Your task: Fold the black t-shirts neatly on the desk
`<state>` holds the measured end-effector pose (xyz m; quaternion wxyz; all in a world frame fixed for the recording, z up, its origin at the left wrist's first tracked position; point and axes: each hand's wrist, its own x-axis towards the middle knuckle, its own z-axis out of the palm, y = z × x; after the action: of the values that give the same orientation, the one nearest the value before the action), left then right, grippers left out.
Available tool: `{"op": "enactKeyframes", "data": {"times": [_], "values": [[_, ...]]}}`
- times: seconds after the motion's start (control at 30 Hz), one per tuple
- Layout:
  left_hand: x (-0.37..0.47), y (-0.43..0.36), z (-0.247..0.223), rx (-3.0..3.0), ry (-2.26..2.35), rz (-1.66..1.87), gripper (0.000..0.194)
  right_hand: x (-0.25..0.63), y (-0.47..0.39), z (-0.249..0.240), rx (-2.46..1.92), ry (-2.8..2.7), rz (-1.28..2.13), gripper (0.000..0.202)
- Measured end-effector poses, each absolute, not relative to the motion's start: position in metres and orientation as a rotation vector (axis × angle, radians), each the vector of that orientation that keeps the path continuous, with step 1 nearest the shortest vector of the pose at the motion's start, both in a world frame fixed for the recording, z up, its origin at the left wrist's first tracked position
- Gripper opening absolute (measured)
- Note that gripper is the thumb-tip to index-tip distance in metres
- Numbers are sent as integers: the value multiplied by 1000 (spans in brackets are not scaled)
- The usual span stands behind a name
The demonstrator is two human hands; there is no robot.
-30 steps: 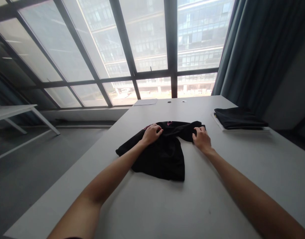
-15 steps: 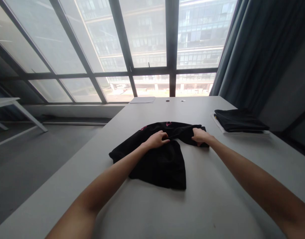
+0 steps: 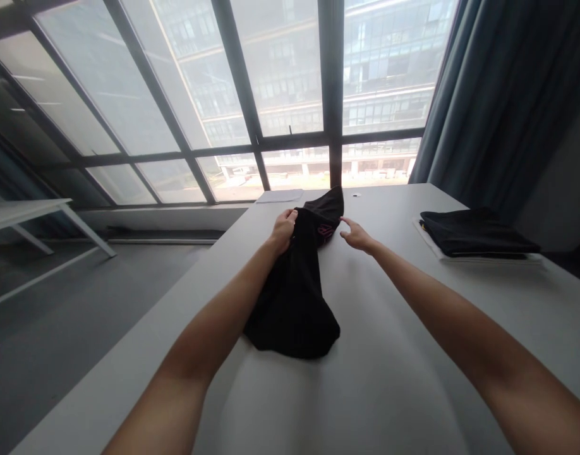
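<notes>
A black garment [image 3: 297, 309] with pink lettering near its far part is bunched lengthwise over the white table [image 3: 366, 379]. Its far end stands raised off the tabletop, and its wide near end hangs down toward me. My left hand [image 3: 284, 229] grips the garment at its upper left side, fingers closed on the fabric. Just right of the lettering, my right hand [image 3: 356, 235] has its thumb and forefinger apart, the fingertip at or very near the fabric's edge; it holds nothing.
Folded dark cloth [image 3: 474, 232] lies on a white flat item [image 3: 441, 253] at the table's right side. White paper [image 3: 279, 196] is at the far edge. Another white table [image 3: 29, 212] stands left, past a floor gap. Windows and a blue curtain [image 3: 474, 95] are beyond.
My left hand has lifted the garment and moved it away from me. My right hand has let go of the cloth's right end and moved left and forward. The right end has swung to the far side.
</notes>
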<state>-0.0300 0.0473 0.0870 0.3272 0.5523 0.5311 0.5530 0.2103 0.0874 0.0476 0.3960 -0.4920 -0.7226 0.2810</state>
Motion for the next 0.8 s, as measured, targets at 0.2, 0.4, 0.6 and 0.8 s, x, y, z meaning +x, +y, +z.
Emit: {"op": "enactKeyframes", "data": {"times": [0.2, 0.4, 0.6, 0.8], "values": [[42, 45, 80, 1393, 1187, 1328, 18, 213, 47, 28, -1374, -1644, 796, 32], [133, 29, 50, 1517, 1176, 1107, 40, 249, 5, 27, -1532, -1533, 691, 42], [145, 16, 35, 1773, 1328, 941, 24, 255, -83, 0, -1619, -1906, 232, 46], [58, -13, 47, 1981, 1478, 1069, 28, 228, -128, -10, -1555, -2202, 162, 48]]}}
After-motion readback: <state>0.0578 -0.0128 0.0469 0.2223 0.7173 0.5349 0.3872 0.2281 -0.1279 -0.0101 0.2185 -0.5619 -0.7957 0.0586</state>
